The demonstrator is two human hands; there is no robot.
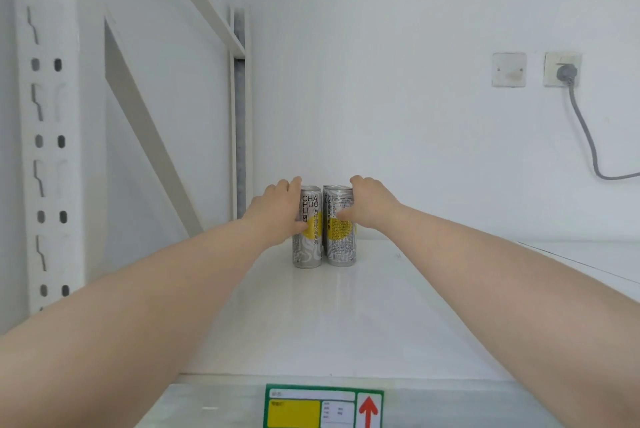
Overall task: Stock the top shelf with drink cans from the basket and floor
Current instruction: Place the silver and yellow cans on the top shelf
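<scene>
Left drink can (306, 237) and right drink can (341, 244) stood upright, just beside each other, near the rear left corner of the top shelf (346, 323); left hand (277, 213) grasped the former, right hand (367, 208) the latter; both bases probably needed to sit flat before letting go.

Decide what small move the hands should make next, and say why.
Probably let go of both cans: the left hand grips the left can, the right hand the right can, and both already stand upright on the shelf.
</scene>
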